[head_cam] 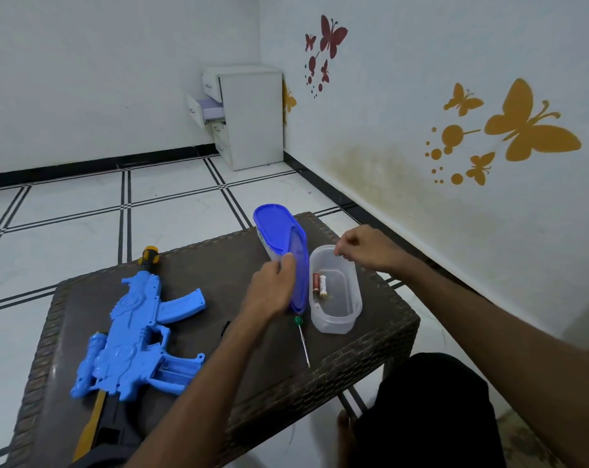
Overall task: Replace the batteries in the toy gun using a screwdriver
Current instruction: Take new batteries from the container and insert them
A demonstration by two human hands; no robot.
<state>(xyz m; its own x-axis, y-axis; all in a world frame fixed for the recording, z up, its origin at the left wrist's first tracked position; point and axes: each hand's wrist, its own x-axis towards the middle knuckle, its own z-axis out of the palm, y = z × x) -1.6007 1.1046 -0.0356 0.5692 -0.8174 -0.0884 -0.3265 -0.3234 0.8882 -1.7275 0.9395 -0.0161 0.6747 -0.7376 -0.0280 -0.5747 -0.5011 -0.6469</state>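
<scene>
**Lid off, batteries in the open tub**

Here the dark woven table (370, 339) carries the blue toy gun (137, 332) lying flat on its left half. Right of it, the left hand (269, 292) pinches a blue lid (298, 275), held on edge. The right hand (364, 248), fingers curled, grips the clear tub's (337, 309) far rim. Inside lie two batteries (320, 283). The green-handled screwdriver (302, 339) lies just beside the tub.

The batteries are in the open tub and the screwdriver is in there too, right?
Not quite. The head view shows the batteries in the open tub, but the screwdriver lies on the table beside it, not inside.
</scene>
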